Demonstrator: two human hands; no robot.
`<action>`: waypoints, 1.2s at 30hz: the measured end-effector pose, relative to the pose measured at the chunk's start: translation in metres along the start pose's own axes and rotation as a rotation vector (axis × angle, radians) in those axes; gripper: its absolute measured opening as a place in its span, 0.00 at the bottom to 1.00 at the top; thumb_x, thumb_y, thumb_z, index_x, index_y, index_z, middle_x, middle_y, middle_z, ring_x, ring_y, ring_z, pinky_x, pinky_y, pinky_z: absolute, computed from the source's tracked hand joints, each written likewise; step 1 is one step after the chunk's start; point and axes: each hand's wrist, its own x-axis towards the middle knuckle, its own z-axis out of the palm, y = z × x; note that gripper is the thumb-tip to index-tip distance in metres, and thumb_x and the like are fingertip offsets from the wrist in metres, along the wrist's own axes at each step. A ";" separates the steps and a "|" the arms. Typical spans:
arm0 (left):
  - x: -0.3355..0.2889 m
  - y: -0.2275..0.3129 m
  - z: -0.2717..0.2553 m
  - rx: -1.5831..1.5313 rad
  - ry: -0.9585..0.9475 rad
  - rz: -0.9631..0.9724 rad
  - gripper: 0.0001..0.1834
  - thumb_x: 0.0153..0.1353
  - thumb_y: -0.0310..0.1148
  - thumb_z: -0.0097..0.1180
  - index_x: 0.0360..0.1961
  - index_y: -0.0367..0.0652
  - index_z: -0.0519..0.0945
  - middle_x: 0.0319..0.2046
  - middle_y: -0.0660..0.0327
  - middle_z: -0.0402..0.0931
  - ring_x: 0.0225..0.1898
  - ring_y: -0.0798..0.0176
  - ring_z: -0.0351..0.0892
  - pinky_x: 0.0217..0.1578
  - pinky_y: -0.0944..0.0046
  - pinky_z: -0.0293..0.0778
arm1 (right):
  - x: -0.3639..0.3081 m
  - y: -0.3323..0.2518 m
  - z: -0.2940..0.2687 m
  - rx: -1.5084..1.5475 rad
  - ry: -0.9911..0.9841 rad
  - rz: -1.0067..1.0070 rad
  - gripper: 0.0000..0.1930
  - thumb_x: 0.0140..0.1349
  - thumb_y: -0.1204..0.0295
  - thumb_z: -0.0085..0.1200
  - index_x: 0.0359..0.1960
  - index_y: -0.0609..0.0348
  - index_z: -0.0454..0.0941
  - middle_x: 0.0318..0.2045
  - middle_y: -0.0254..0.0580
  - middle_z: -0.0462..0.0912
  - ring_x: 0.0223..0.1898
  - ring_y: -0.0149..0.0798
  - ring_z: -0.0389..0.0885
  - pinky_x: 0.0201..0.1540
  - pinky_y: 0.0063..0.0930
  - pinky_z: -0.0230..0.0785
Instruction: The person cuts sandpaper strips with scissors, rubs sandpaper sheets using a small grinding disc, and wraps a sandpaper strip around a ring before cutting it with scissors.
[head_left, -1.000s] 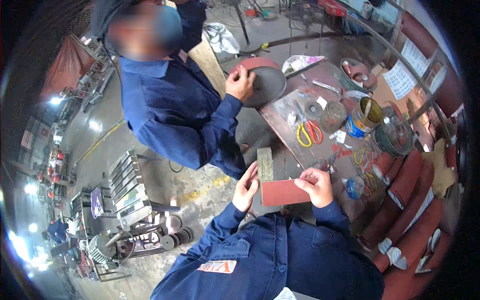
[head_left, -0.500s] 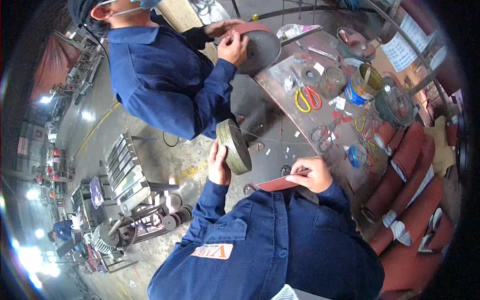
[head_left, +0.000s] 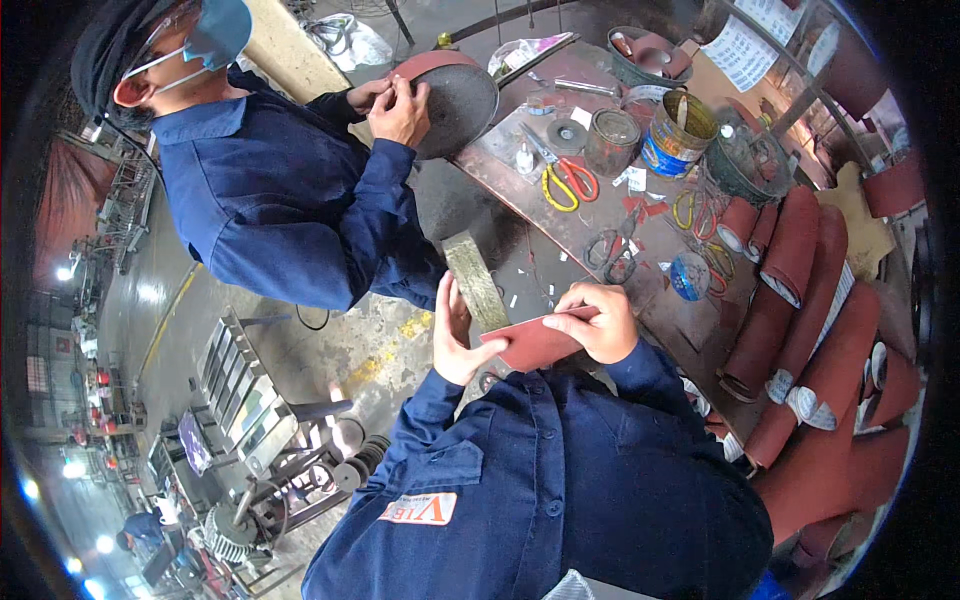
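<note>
My left hand (head_left: 455, 335) is closed on a round wheel (head_left: 474, 280), whose rim is a mottled grey-green band turned toward me. In my right hand (head_left: 603, 322) a reddish-brown strip of sandpaper (head_left: 537, 342) is pinched between thumb and fingers. The strip's left end lies against the lower end of the wheel's rim, with my left thumb at that end. Most of the wheel's flat side is hidden from me. Across from me, a co-worker's hands (head_left: 397, 112) hold another grey wheel (head_left: 455, 108) with red sandpaper along its rim.
The worktable (head_left: 520, 190) at the right carries yellow- and red-handled scissors (head_left: 567, 182), a blue-labelled can (head_left: 680, 135) and a dark jar (head_left: 611, 140). Rolls of red sandpaper (head_left: 780, 320) are piled at far right. A slatted metal rack (head_left: 245, 390) stands at left.
My right hand has brought the sandpaper strip left and up to the wheel. My left thumb has shifted to the strip's end. The co-worker appears farther left.
</note>
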 end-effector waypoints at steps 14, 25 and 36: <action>-0.040 -0.003 0.006 -0.147 0.020 -0.122 0.60 0.42 0.28 0.73 0.70 0.37 0.43 0.62 0.48 0.62 0.64 0.54 0.61 0.65 0.56 0.53 | 0.052 0.049 0.005 0.279 -0.717 0.314 0.14 0.60 0.71 0.58 0.45 0.65 0.73 0.30 0.36 0.80 0.33 0.29 0.78 0.41 0.22 0.68; -0.103 -0.019 -0.057 -0.308 1.111 -0.502 0.51 0.56 0.48 0.60 0.72 0.55 0.40 0.63 0.50 0.59 0.59 0.47 0.65 0.49 0.33 0.66 | -0.003 0.266 0.077 -0.159 -0.330 0.643 0.16 0.62 0.67 0.53 0.49 0.62 0.77 0.36 0.49 0.83 0.40 0.43 0.81 0.43 0.35 0.70; -0.226 -0.018 -0.035 -0.305 1.562 -0.524 0.43 0.54 0.66 0.49 0.66 0.54 0.61 0.64 0.57 0.62 0.62 0.50 0.64 0.53 0.42 0.66 | 0.073 0.389 0.233 0.709 0.111 1.621 0.43 0.61 0.36 0.38 0.71 0.45 0.43 0.70 0.54 0.47 0.64 0.70 0.56 0.59 0.68 0.54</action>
